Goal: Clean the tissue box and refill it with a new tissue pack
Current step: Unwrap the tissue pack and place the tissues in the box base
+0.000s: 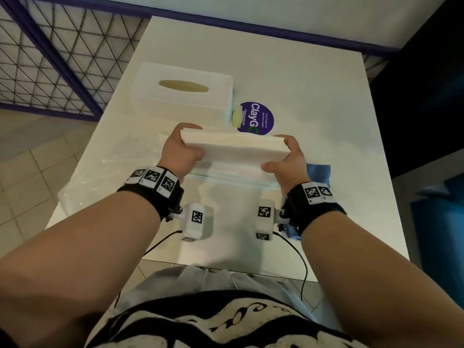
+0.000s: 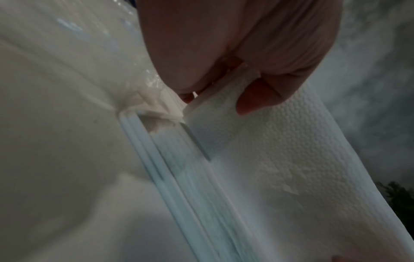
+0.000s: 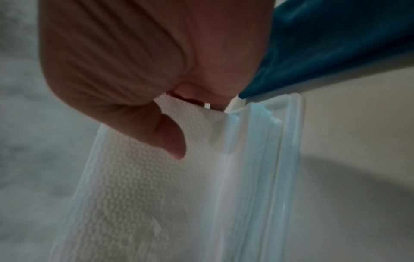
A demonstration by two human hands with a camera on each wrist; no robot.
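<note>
A white stack of tissues [image 1: 233,151] is held above the table between both hands. My left hand [image 1: 179,150] grips its left end, thumb on the near side and fingers behind. My right hand [image 1: 286,159] grips the right end the same way. In the left wrist view the thumb presses the embossed tissues [image 2: 280,150]; the right wrist view shows the thumb on the tissue stack [image 3: 139,186]. The white woven tissue box [image 1: 182,92] stands farther back on the table, its oval slot facing up. Under the stack lies a flat white tray-like piece [image 1: 233,178].
The white table [image 1: 313,96] carries a purple round sticker [image 1: 257,118] right of the box, a clear plastic wrapper [image 1: 113,167] at the left, and a blue cloth [image 1: 319,172] under my right wrist. A wire fence stands at the left, beyond the table.
</note>
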